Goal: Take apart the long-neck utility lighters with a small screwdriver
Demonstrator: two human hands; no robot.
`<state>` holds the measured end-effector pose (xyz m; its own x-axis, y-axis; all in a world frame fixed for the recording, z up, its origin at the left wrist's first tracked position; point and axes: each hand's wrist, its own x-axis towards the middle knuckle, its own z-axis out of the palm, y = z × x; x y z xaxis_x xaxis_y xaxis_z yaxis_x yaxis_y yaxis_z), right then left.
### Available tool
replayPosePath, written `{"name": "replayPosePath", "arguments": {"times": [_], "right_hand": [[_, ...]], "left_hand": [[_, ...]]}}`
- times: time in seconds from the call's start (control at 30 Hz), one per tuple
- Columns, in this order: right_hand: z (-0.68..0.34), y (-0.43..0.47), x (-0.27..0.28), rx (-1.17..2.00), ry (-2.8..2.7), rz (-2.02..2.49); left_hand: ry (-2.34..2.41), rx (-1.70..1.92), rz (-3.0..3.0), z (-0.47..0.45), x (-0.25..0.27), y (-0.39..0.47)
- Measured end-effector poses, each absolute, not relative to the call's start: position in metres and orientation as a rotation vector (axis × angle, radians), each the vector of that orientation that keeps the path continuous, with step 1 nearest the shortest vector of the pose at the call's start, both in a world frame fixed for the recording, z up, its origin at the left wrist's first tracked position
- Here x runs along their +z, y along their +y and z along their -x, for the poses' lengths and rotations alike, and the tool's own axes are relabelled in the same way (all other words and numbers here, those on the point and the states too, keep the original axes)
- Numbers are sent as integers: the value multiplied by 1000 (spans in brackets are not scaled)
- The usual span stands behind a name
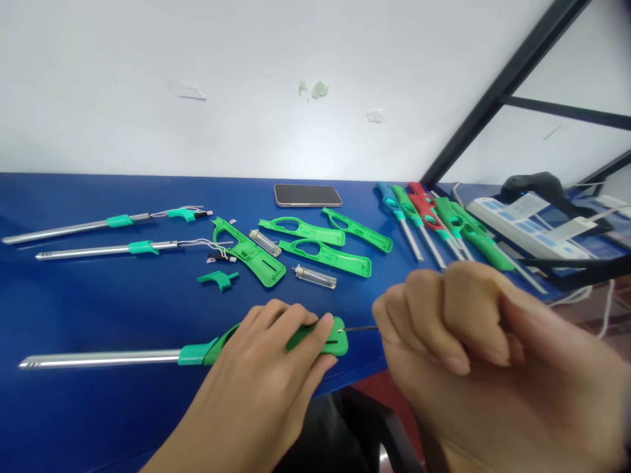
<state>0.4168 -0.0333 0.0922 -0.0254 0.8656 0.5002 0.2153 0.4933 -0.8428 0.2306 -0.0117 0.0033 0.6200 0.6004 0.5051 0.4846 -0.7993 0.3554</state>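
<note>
My left hand (269, 374) is closed over the green handle (339, 343) of a long-nosed gas lighter lying on the table, its silver tube (103, 359) pointing left. In my right hand (458, 335), a fist partly blurred, is a screwdriver; only its thin dark shaft (361, 328) shows, reaching the handle's right end. The screwdriver's grip is hidden in the fingers. Beyond my hands lie several green handle shells (325, 257), two clear fuel tanks (315, 277), a teal trigger (218, 280) and two silver tubes with wires (108, 249).
A phone (307, 195) lies near the wall. Several lighters in blue, green and red (426, 210) rest at the right, beside a black metal frame (493, 85) and a white power strip (522, 226). The blue table's (148, 420) front edge runs below my hands.
</note>
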Motion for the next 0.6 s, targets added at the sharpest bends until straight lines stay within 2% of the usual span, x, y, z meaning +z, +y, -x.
{"name": "replayPosePath", "arguments": {"times": [0.13,0.6], "right_hand": [[-405,-19,103,1014,-1284,905],[-397,-3,82,1003,-1127,798]], "left_hand": [[887,944,-2641,-228,3,-10],[884,888,-2635,-230,4,-10]]}}
